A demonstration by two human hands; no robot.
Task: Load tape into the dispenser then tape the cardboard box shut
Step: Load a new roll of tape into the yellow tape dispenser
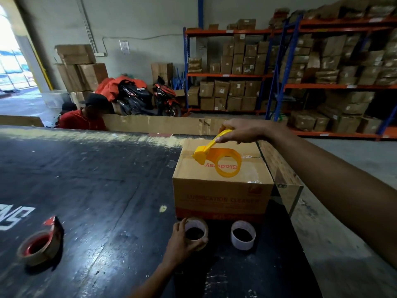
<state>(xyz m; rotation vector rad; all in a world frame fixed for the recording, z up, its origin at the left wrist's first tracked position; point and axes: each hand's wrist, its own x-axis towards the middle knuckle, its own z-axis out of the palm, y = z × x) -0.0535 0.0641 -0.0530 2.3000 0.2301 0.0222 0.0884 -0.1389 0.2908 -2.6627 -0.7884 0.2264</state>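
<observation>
A closed cardboard box (223, 190) stands on the dark table near its right edge. My right hand (242, 131) grips the handle of a yellow tape dispenser (221, 160), holding it just above the box top with its round holder showing no roll. In front of the box, my left hand (182, 241) closes around a brown tape roll (197, 232) lying flat on the table. A white tape roll (243, 235) lies just to its right, untouched.
A red dispenser loaded with brown tape (40, 244) lies at the table's (96, 190) left front. A person in a red shirt (86, 117) sits beyond the far edge. Shelves of boxes (300, 72) and motorbikes (148, 97) fill the background.
</observation>
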